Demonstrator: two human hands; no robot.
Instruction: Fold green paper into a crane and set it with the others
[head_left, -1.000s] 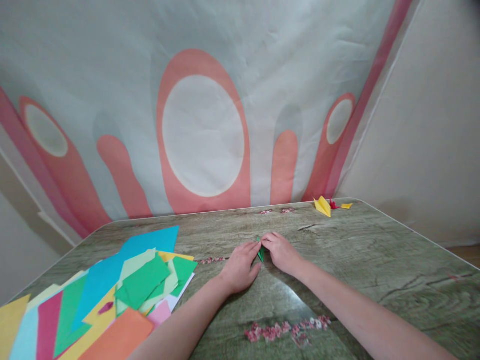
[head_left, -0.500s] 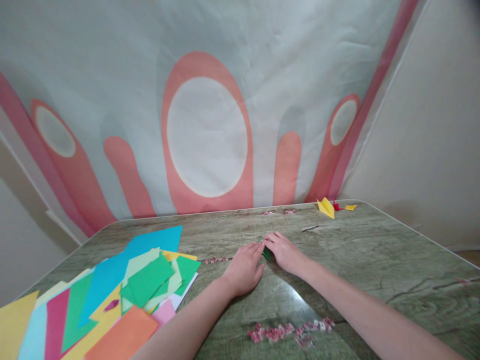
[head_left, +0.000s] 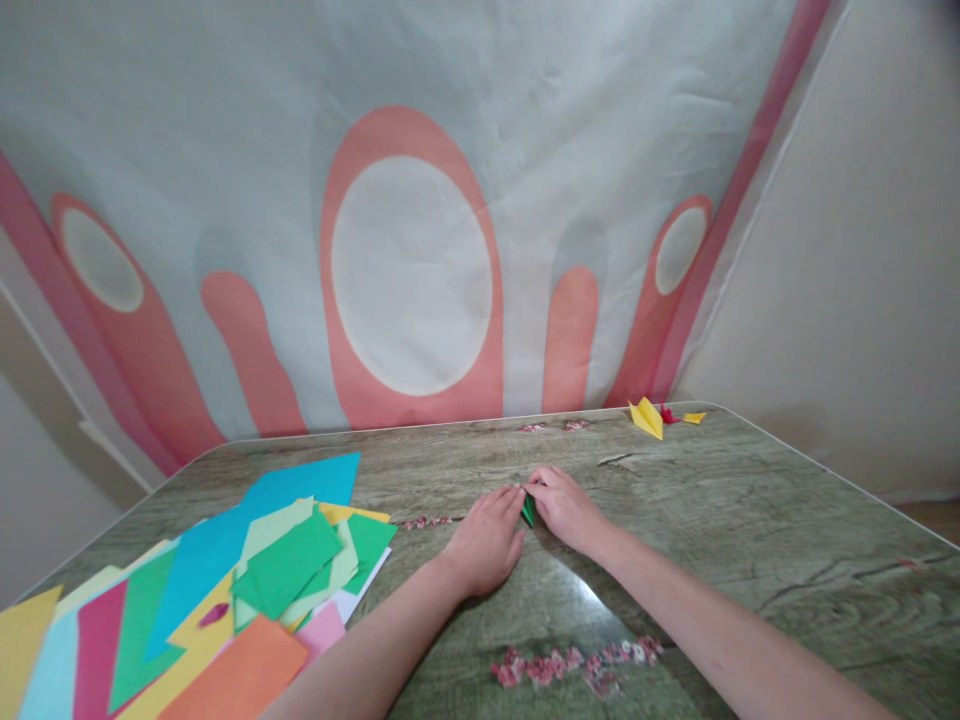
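A small folded piece of green paper (head_left: 529,511) stands out between my two hands at the middle of the table, partly covered by fingers. My left hand (head_left: 487,535) rests on the tabletop from the left, its fingers together and curved, the fingertips on the paper's far left edge. From the right, my right hand (head_left: 568,508) pinches the paper with thumb and fingers closed. The fingertips of both hands nearly meet at the far end of the fold. How far the paper reaches under the hands is hidden.
Coloured sheets lie heaped at the left, with green paper (head_left: 289,565), blue paper (head_left: 300,485) and orange paper (head_left: 240,670). A small dark pink folded piece (head_left: 214,615) lies on them. A yellow folded paper (head_left: 646,418) and smaller red and yellow pieces sit by the far right edge.
More of the green paper shows between my hands now. My right hand has shifted slightly, and the whole view has moved a little.
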